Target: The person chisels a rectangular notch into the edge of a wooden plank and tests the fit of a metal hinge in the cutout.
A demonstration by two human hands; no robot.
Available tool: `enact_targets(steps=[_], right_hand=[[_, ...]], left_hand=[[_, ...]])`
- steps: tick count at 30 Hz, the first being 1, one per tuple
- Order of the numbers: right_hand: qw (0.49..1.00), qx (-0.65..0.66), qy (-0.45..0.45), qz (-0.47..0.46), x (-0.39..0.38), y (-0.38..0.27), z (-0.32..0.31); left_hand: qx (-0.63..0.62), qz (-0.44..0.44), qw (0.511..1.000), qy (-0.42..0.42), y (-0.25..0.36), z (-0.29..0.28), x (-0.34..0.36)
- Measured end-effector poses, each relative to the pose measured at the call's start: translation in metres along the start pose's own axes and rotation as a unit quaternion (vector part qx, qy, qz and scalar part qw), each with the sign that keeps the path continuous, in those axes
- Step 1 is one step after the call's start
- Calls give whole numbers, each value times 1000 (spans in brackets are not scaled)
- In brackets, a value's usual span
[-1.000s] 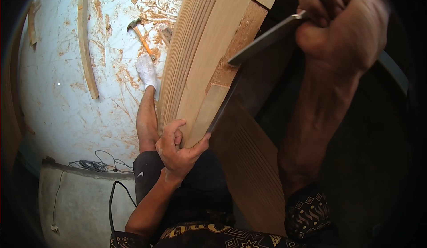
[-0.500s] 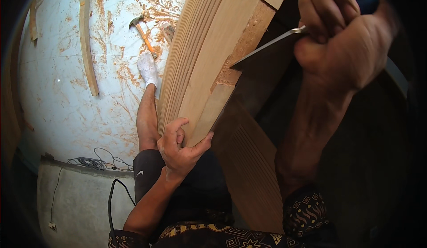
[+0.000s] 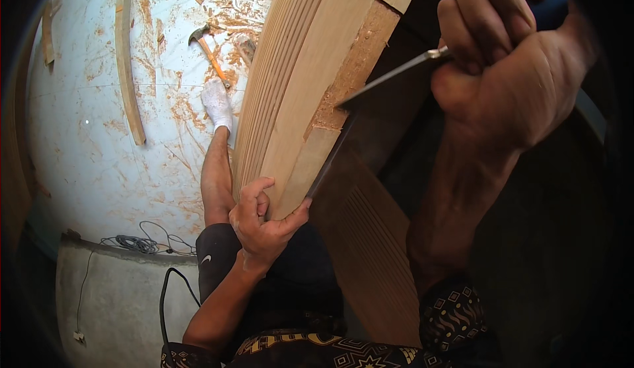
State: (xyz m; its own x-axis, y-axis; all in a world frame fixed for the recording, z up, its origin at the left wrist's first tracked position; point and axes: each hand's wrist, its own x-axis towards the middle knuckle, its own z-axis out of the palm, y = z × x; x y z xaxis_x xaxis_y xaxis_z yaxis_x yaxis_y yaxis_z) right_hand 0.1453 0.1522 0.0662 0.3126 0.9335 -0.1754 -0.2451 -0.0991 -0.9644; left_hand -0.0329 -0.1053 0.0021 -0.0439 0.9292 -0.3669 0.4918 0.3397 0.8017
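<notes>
A long wooden board [image 3: 314, 58] with grooves along its left side stands before me, its near end by my lap. A rough, shallow recess [image 3: 358, 63] is cut into its right edge. My right hand [image 3: 512, 58], at the upper right, is closed round the blue handle of a chisel [image 3: 389, 76]. The slim metal blade slants down to the left, its tip at the near part of the recess. My left hand [image 3: 264, 217] grips the near end of the board, thumb at the right edge and fingers on the face.
A claw hammer [image 3: 210, 54] with an orange handle lies among wood shavings on the pale floor, beside my foot in a white sock [image 3: 216, 104]. Farther left lies a wooden strip [image 3: 125, 64]. A coiled cable [image 3: 135, 241] rests by a concrete ledge [image 3: 125, 289]. Another grooved board [image 3: 370, 236] is below, in shadow.
The chisel tip has shifted slightly toward the near end of the recess. My left hand keeps its hold on the board, and the whole view has moved a little.
</notes>
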Motion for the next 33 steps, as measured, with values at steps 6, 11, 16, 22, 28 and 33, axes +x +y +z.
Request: enact_targets(steps=[6, 11, 16, 22, 28, 33], right_hand=[[1000, -5, -4, -6, 2, -4, -2], [1000, 1, -5, 1, 0, 2, -2], [1000, 6, -8, 5, -1, 4, -3], [1000, 5, -10, 5, -1, 4, -3], [1000, 7, -15, 6, 0, -1, -8], [1000, 15, -19, 9, -1, 2, -7]], left_hand=[[11, 41, 999, 4, 1, 3, 6], [36, 38, 999, -3, 3, -1, 5], [20, 9, 1000, 0, 0, -2, 2], [25, 20, 999, 1, 0, -2, 4], [25, 18, 1000, -2, -2, -1, 3], [11, -11, 1000, 6, -4, -2, 0]])
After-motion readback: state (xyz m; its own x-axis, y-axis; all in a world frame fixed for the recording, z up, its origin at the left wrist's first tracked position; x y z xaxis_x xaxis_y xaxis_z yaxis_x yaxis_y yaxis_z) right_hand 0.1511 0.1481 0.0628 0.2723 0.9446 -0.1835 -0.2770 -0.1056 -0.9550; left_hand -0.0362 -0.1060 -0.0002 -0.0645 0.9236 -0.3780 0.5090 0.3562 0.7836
